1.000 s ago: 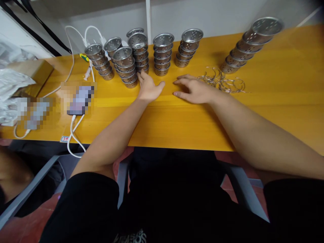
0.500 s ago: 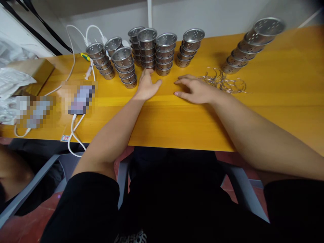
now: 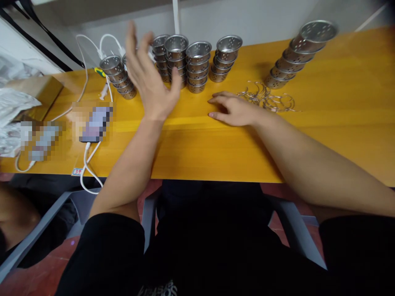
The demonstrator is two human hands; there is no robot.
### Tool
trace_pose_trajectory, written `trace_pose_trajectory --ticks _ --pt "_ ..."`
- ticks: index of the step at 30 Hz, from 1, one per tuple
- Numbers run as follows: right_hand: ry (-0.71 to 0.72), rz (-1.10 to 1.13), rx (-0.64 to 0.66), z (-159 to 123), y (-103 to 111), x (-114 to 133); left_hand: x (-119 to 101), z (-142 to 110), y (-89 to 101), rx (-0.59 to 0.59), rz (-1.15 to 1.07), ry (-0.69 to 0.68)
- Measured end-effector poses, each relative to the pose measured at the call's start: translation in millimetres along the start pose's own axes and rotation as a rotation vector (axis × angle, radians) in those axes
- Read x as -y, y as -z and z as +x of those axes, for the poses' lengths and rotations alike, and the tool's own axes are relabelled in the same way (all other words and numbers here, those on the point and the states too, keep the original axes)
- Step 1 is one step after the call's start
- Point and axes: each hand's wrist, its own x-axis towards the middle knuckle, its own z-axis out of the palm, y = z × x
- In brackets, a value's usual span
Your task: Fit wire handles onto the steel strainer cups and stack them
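My left hand is raised with its fingers spread and nothing in them, in front of stacked perforated metal cups. It hides much of the stacks behind it; one stack shows to its left, and another rises just past its thumb. My right hand lies low over the table, fingers stretched out and thumb apart, holding nothing. Curved thin metal wires lie in a loose heap beside its wrist. Two more cup stacks, a straight one and a slightly tilted one, stand beyond the hands.
A taller cup stack stands at the right of the yellow table. On the left lie a phone with a white cable, a second blurred device, a syringe and a cardboard box. Another person's leg shows at left.
My left hand has lifted off the table by the cup stacks and moved up and left, fingers spreading. My right hand stays in place; the whole view has shifted slightly.
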Motion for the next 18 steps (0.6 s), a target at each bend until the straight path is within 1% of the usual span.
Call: trace_pose_trajectory --ticks 1,2,3,4,5,6,7,9,10,12,14,16,18 --pt "-0.007 -0.006 0.009 -0.3 0.5 0.4 13.8 2.4 -3.0 -0.107 0.032 -0.034" --pt "-0.013 -0.013 0.017 -0.6 0.8 0.8 31.1 3.9 -9.0 -0.2 0.059 -0.028" --pt "-0.017 -0.02 0.022 -0.9 1.0 1.1 51.1 4.6 -17.1 -0.237 0.078 0.021" --pt "-0.019 -0.027 0.026 -1.1 1.1 1.5 73.0 4.7 -26.4 -0.321 0.062 0.062" --pt "-0.019 -0.032 0.028 -1.2 1.0 1.9 95.6 4.2 -35.8 -0.46 0.02 0.086" --pt "-0.02 -0.035 0.03 -1.3 1.0 2.3 118.1 3.2 -44.5 -0.445 0.002 0.12" --pt "-0.023 -0.037 0.032 -1.3 1.1 2.8 139.6 2.0 -51.8 -0.333 -0.028 0.153" --pt "-0.031 -0.039 0.039 -1.1 1.4 3.8 175.8 -0.9 -62.0 -0.199 -0.132 0.237" --pt "-0.033 -0.04 0.04 -1.0 1.6 4.4 189.3 -2.1 -65.1 -0.15 -0.173 0.275" --pt "-0.035 -0.04 0.043 -0.7 2.2 5.4 205.7 -4.1 -67.9 -0.101 -0.191 0.303" --pt "-0.038 -0.039 0.046 -0.5 2.7 6.1 208.6 -5.3 -67.7 -0.106 -0.145 0.287" --pt "-0.04 -0.031 0.042 -0.4 2.9 6.5 201.0 -6.1 -64.7 -0.147 -0.093 0.249" --pt "-0.037 -0.019 0.038 -0.6 3.0 6.8 186.7 -6.1 -59.6 -0.167 -0.063 0.183"
